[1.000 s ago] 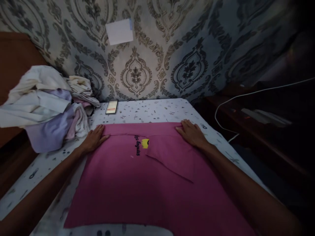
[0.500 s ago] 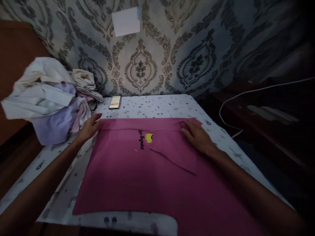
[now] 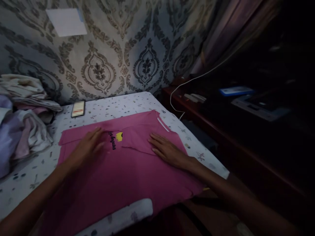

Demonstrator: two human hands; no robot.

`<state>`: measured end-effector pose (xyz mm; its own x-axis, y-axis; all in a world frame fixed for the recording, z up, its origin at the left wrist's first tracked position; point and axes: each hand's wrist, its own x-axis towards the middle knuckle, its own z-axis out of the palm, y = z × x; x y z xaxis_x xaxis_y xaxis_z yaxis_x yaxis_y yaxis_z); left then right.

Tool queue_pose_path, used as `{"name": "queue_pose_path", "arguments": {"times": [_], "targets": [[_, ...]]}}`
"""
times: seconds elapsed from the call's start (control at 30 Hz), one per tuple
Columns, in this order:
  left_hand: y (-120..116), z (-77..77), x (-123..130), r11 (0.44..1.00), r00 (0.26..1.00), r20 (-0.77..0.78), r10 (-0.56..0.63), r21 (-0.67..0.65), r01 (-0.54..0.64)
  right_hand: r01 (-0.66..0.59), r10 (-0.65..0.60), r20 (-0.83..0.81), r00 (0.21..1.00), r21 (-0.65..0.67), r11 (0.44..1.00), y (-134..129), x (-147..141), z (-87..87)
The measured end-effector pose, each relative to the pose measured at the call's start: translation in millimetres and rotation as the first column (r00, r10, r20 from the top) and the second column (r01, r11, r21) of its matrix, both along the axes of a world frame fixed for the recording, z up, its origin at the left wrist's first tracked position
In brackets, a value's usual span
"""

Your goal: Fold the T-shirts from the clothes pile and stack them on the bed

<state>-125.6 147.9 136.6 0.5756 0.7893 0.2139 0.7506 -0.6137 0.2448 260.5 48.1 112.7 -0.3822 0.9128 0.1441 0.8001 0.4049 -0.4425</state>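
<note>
The pink shirt (image 3: 130,177) lies spread on the worktop (image 3: 118,106), at the centre of view, its far side partly folded over. Reckoned from its middle, the right hand (image 3: 167,149) rests flat on it toward two o'clock, fingers extended, gripping nothing. The left hand (image 3: 87,146), toward ten o'clock, has also its fingers stretched; it is blurred, so I cannot tell surely if it touches. The shirt should be light, soft and not fragile, but probably wrinkles easily. It is best taken by the far corners, at ten and one o'clock, pinching all layers together. Farther out at ten o'clock sits a clothes pile (image 3: 24,88).
</note>
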Motion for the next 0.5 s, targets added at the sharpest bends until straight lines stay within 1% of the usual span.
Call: {"name": "queue_pose_path", "arguments": {"times": [0.03, 0.1, 0.17, 0.23, 0.27, 0.3, 0.33, 0.37, 0.4, 0.43, 0.47, 0.5], "targets": [[-6.7, 4.1, 18.2, 0.997, 0.997, 0.010, -0.077, -0.026, 0.078, -0.005, 0.005, -0.013, 1.000, -0.004, 1.000, -5.4, 0.6, 3.7], [-24.5, 9.0, 49.3, 0.972, 0.975, 0.000, -0.223, -0.082, 0.222, -0.003, 0.003, -0.034, 0.999, -0.013, 1.000, -20.3, 5.1, 9.5], [-45.4, 9.5, 67.4, 0.937, 0.942, -0.032, -0.335, -0.122, 0.329, 0.049, -0.049, -0.041, 0.998, -0.018, 0.999, -42.2, 13.8, 11.3], [-66.3, 7.3, 70.7, 0.905, 0.908, -0.064, -0.415, -0.130, 0.404, 0.166, -0.166, -0.047, 0.985, 0.001, 0.986, -71.0, 23.6, 8.1], [-76.0, 6.1, 67.6, 0.892, 0.892, -0.079, -0.445, -0.128, 0.433, 0.253, -0.251, -0.062, 0.966, 0.020, 0.967, -87.5, 27.3, 4.7], [-85.1, 4.9, 62.4, 0.881, 0.878, -0.092, -0.469, -0.116, 0.459, 0.358, -0.353, -0.095, 0.931, 0.046, 0.932, -104.7, 29.4, 0.1], [-93.6, 4.1, 55.6, 0.872, 0.866, -0.107, -0.488, -0.099, 0.479, 0.480, -0.466, -0.149, 0.872, 0.071, 0.875, -122.1, 29.5, -5.4], [-101.6, 3.7, 47.8, 0.866, 0.857, -0.126, -0.499, -0.078, 0.493, 0.610, -0.581, -0.226, 0.782, 0.086, 0.788, -138.9, 27.4, -11.7], [-109.2, 3.5, 39.6, 0.861, 0.848, -0.150, -0.508, -0.054, 0.506, 0.732, -0.678, -0.322, 0.661, 0.078, 0.677, -154.5, 23.4, -18.7], [-116.3, 3.4, 31.3, 0.857, 0.842, -0.174, -0.511, -0.027, 0.514, 0.828, -0.743, -0.422, 0.520, 0.036, 0.559, -168.3, 17.6, -26.0], [-122.9, 3.2, 23.0, 0.853, 0.836, -0.198, -0.511, 0.000, 0.522, 0.888, -0.771, -0.513, 0.377, -0.035, 0.458, -179.7, 10.8, -33.4], [-129.1, 2.7, 14.7, 0.849, 0.831, -0.217, -0.512, 0.023, 0.528, 0.909, -0.772, -0.582, 0.256, -0.127, 0.397, -188.4, 3.6, -40.6]]}}
